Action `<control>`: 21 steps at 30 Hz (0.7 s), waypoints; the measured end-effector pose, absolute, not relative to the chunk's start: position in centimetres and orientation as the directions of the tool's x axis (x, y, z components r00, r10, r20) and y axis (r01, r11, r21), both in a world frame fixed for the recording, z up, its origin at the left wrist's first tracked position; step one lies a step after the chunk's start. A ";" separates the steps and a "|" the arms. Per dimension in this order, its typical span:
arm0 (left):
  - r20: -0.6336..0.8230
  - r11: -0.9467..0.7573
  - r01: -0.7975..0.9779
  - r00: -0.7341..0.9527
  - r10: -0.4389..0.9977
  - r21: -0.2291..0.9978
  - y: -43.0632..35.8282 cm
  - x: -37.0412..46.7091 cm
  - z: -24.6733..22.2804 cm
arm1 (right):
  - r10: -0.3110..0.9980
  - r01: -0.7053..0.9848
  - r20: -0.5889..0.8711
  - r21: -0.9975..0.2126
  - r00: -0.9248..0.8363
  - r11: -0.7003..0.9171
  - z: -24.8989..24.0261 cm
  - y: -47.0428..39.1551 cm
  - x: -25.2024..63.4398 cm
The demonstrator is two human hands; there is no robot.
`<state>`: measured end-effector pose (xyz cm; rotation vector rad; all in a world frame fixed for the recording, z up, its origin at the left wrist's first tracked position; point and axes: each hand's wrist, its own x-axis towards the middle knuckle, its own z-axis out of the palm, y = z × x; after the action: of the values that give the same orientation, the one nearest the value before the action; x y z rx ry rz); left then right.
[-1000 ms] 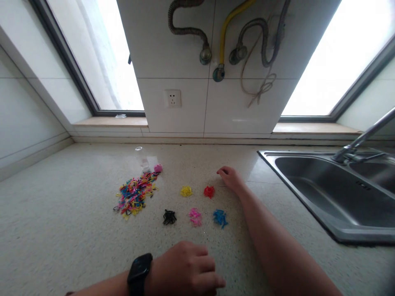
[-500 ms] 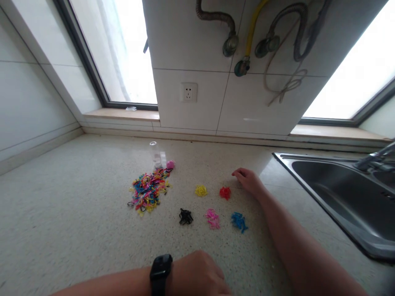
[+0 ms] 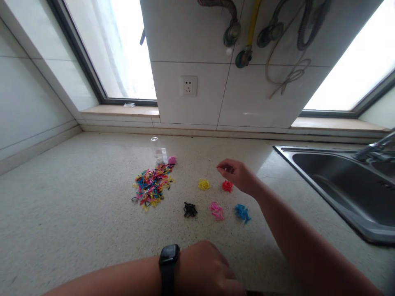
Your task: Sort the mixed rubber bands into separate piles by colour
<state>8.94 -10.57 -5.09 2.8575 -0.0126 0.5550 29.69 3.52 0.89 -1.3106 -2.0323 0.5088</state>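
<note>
My right hand (image 3: 233, 172) is above the counter beside the small red rubber band pile (image 3: 227, 186), partly over it. Its thumb and fingertips are drawn together in a pinch; anything between them is too small to make out. My left hand (image 3: 206, 269), with a black watch on the wrist, is curled closed at the bottom of the view, its fingers hidden. Nearby are small piles of yellow bands (image 3: 203, 184), black bands (image 3: 189, 210), pink bands (image 3: 216, 211) and blue bands (image 3: 242, 213). Farther left lies a large mixed heap of colourful rubber bands (image 3: 151, 186).
Behind the heap, a clear plastic tube (image 3: 154, 149) and a pink ball-like piece (image 3: 172, 160) rest on the speckled counter (image 3: 77, 197). A steel sink (image 3: 327, 197) takes up the right side. The tiled wall has a socket (image 3: 188, 86) and pipes.
My right hand has risen and moved left, from beside the red pile to partly over it. The camera view has shifted slightly. My left hand stays closed near the bottom.
</note>
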 end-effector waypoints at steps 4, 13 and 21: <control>0.351 -0.972 -0.036 0.935 0.050 0.233 -10.7 8.9 -4.6 | 0.786 0.667 0.341 -0.416 -0.516 0.618 2.7 3.6 23.8; 0.345 -0.964 -0.042 0.937 0.053 0.262 -10.9 8.8 -4.9 | 0.791 0.782 0.056 -0.129 -0.609 0.610 0.4 5.6 16.0; 0.353 -0.967 -0.042 0.934 0.051 0.251 -11.1 8.9 -5.2 | 0.812 0.810 0.022 -0.063 -0.583 0.584 -0.5 5.5 14.8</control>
<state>8.93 -11.07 -5.23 2.8362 0.0067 0.5271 14.75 5.53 -0.50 -1.4102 -2.7523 0.0720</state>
